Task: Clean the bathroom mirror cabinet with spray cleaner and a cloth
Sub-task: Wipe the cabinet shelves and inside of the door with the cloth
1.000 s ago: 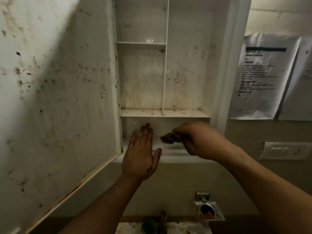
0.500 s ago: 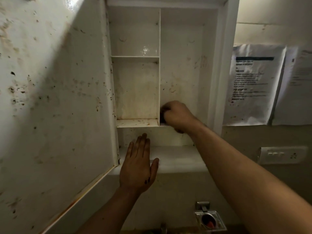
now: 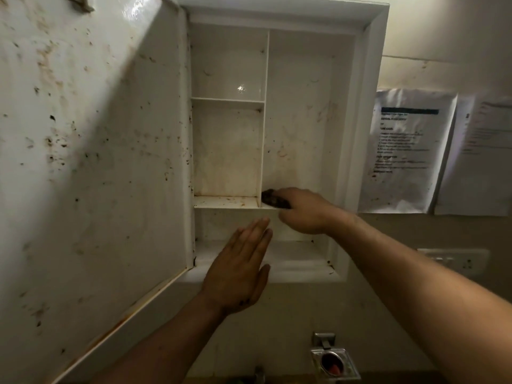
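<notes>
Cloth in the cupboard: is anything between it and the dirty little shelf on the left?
Yes. The thin white upright divider stands between the dark brown cloth, gripped by the right hand, and the stained white left shelf. The cloth would go round its front edge.

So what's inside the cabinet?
Stained shelves and a dark cloth, gripped by the right hand on the middle shelf. The left hand covers part of the bottom compartment; under the cloth is hidden too.

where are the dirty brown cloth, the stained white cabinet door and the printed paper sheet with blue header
dirty brown cloth [image 3: 272, 200]: head view, its exposed bunched end
stained white cabinet door [image 3: 97, 162]: head view, middle of its inner face
printed paper sheet with blue header [image 3: 403, 151]: head view, its text block
</notes>
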